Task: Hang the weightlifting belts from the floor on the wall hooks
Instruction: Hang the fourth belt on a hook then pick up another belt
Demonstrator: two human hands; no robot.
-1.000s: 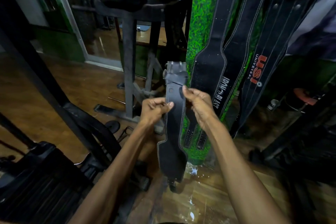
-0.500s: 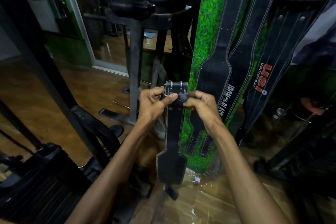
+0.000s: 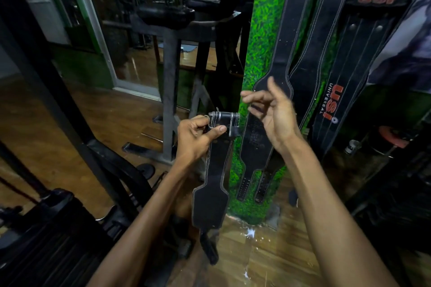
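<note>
A black leather weightlifting belt (image 3: 213,193) with white stitching hangs straight down in front of me. My left hand (image 3: 198,137) grips it just under its metal buckle (image 3: 224,116). My right hand (image 3: 272,114) hovers to the right of the buckle, fingers spread, holding nothing. Behind it, several black belts hang on the wall: a plain one (image 3: 282,53) against the green turf strip (image 3: 263,42), and one marked USI Universal (image 3: 335,91). The hooks lie above the frame, out of sight.
A dark gym machine frame (image 3: 170,91) stands behind the held belt, and a black bench or rack (image 3: 46,228) fills the lower left. Wooden floor (image 3: 263,258) runs below. A red weight plate (image 3: 394,135) and clutter sit at the right.
My right hand has let go of the belt's top and lifted up and right, opening. My left hand keeps its grip below the buckle. The view has tilted slightly upward.
</note>
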